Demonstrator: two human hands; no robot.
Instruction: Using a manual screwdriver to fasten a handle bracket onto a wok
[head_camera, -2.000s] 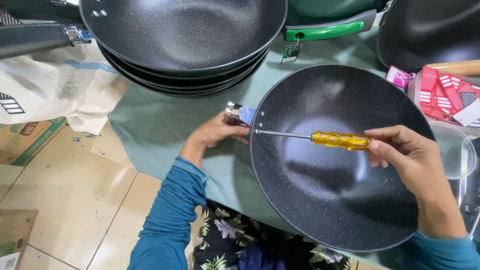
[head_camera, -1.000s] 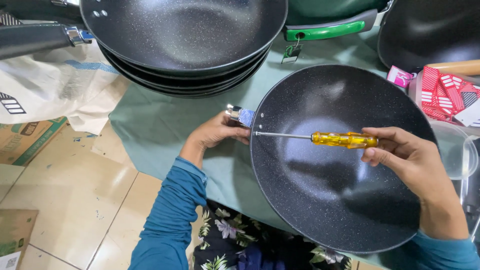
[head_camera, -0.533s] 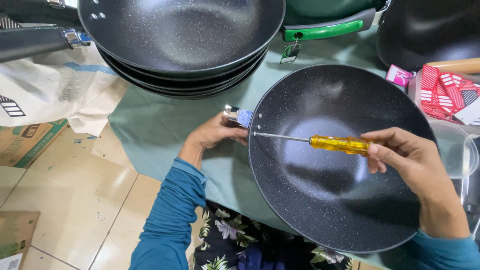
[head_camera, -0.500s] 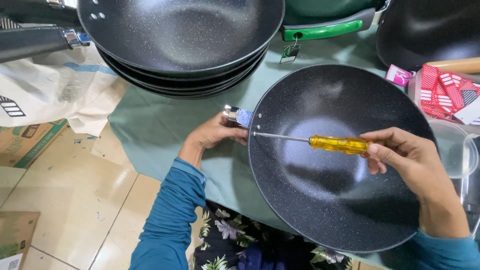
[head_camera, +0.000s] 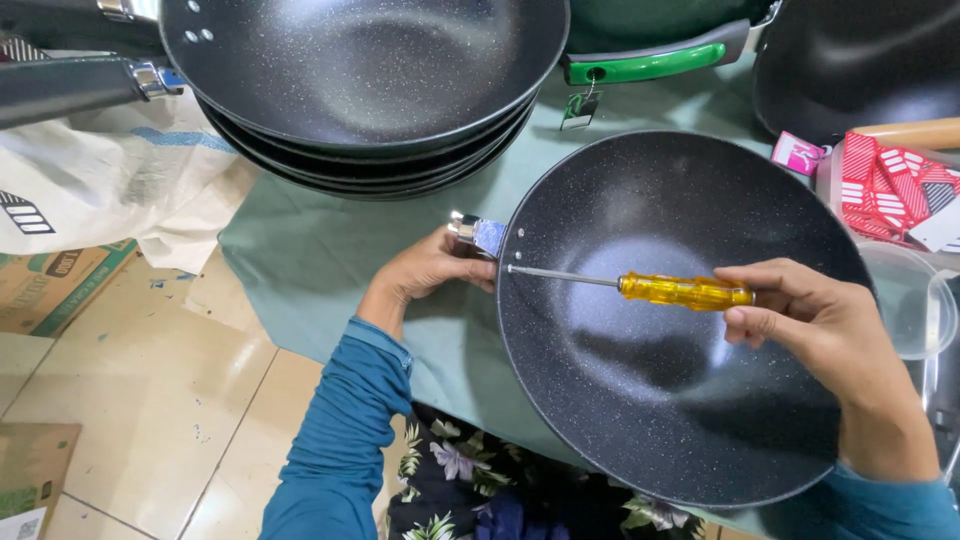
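A black speckled wok pan (head_camera: 690, 420) lies on a green cloth in front of me. My right hand (head_camera: 815, 335) grips the yellow handle of a screwdriver (head_camera: 680, 291); its metal shaft runs left across the pan's inside to the rim wall. My left hand (head_camera: 435, 268) is outside the pan's left rim, fingers closed around a small metal handle bracket (head_camera: 478, 232) pressed against the rim. Both arms wear blue sleeves.
A stack of several similar black pans (head_camera: 370, 80) with dark handles stands at the back left. A green-handled pan (head_camera: 650, 62) and another dark pan (head_camera: 860, 60) sit behind. Red-and-white packets (head_camera: 890, 190) lie at the right. A white sack (head_camera: 110, 180) and cardboard (head_camera: 50, 290) are on the tiled floor.
Almost nothing has moved. My right fingers have shifted slightly on the screwdriver handle while the tip stays at the pan's left rim; my left hand keeps holding the bracket.
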